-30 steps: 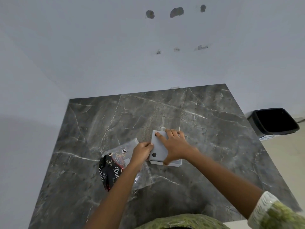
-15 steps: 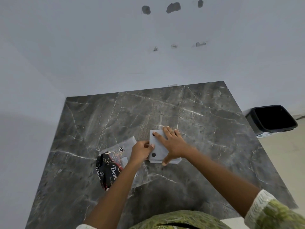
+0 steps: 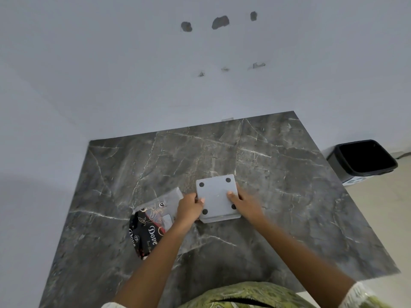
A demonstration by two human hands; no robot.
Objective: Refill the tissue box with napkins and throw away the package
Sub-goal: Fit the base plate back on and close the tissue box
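A square grey tissue box [image 3: 216, 196] lies upside down in the middle of the dark marble table [image 3: 278, 174], its flat bottom with black round feet facing up. My left hand [image 3: 189, 208] grips its left edge. My right hand [image 3: 245, 203] holds its right side, thumb on the bottom panel. Just left of the box lies the napkin package [image 3: 153, 221], clear plastic with a black and red printed part, partly under my left forearm. I cannot see inside the box.
A black waste bin [image 3: 364, 158] stands on the floor off the table's right side. A pale wall runs along the table's far and left edges. My green patterned clothing fills the bottom of the view.
My right hand slid from flat on top of the box to its right side, uncovering the bottom panel and its feet. My left hand stays on the left edge.
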